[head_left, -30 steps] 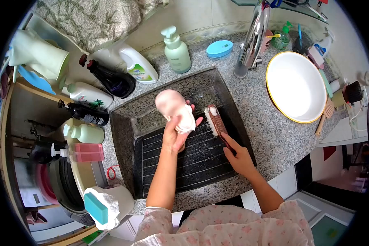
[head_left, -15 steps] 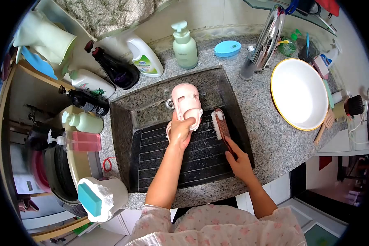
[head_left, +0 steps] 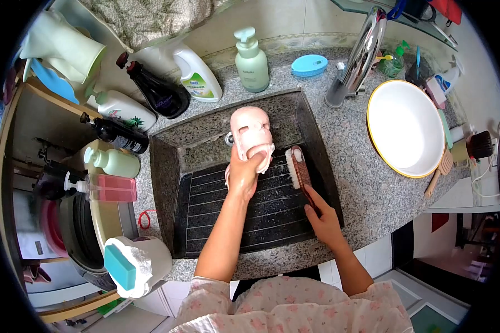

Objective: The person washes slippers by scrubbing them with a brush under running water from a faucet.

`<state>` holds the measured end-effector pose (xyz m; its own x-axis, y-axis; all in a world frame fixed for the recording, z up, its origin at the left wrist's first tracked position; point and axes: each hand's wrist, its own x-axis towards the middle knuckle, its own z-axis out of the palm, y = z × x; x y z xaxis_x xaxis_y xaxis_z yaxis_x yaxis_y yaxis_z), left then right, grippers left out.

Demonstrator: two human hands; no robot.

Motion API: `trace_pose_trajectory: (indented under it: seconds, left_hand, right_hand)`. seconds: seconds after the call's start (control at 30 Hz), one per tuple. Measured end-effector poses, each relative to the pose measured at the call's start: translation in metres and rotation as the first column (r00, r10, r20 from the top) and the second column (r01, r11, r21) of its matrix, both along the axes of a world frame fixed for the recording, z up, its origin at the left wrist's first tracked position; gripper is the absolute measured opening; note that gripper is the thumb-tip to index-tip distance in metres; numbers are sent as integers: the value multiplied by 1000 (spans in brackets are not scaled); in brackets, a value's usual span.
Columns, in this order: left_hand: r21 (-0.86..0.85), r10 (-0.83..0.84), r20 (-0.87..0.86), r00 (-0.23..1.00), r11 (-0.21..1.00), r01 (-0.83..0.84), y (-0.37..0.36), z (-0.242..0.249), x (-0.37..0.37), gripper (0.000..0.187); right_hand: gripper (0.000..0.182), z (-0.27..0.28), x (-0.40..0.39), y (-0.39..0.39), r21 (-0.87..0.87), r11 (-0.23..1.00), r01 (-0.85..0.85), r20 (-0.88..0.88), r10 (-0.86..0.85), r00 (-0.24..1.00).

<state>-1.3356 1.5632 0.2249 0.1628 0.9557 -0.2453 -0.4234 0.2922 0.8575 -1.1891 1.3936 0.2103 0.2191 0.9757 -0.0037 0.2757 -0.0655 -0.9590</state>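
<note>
Over the dark stone sink, my left hand is closed around a pale pink slipper, toe end pointing away from me. White suds cling near its opening, and my palm and fingers hide part of it. My right hand grips the handle of a brown scrub brush with white bristles, held to the right of the slipper and apart from it. The bristles face left. Below both hands lies the ridged black floor of the sink, wet with scattered droplets.
Behind the sink stand a green pump bottle, a white detergent bottle and a blue soap box. A chrome faucet and white basin are right. At lower left, a blue sponge rests on a foamy white tub.
The slipper has shifted slightly up and to the left in my left hand. The brush and my right hand stay almost where they were.
</note>
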Motion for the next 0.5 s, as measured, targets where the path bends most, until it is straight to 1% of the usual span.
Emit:
trace_pose_trajectory:
  seconds: [0.07,0.13,0.17,0.23,0.27,0.33,0.37,0.43,0.47,0.5]
  left_hand:
    - [-30,-2,-1,1000,1000,2,0,1,0,62]
    - [38,30,-87,996,999,-27,1,-6,-1,62]
    - [38,30,-87,996,999,-27,1,-8,-1,62]
    - [91,-12,-78,997,996,20,0,-9,-2,61]
    - [91,-12,-78,997,996,20,0,-8,-1,61]
    - [39,25,-44,999,999,-23,-1,-2,0,62]
    - [40,26,-44,999,999,-24,-2,3,0,62]
    - [-34,2,-11,1000,999,-3,-4,11,-1,63]
    - [-35,3,-11,1000,999,-3,-3,7,-2,63]
    - [11,5,-43,999,1000,-4,-1,1,-2,62]
  right_hand:
    - [47,2,0,-1,-66,998,-4,-30,2,1000]
    - [48,3,1,-2,-90,996,-8,-33,5,999]
    - [48,3,1,-2,-112,994,-11,-36,7,999]
    - [47,4,0,-2,-107,994,-12,-43,7,999]
    - [47,5,0,-2,-100,995,-12,-50,7,999]
    - [47,5,-1,-1,-76,997,-9,-48,5,999]
    - [47,6,-2,-1,-51,999,-5,-46,2,999]
    - [47,6,-1,-1,-64,998,-8,-54,5,999]
    - [47,7,-1,-2,-78,997,-11,-63,6,998]
    - [47,7,-1,-2,-79,997,-12,-63,7,998]
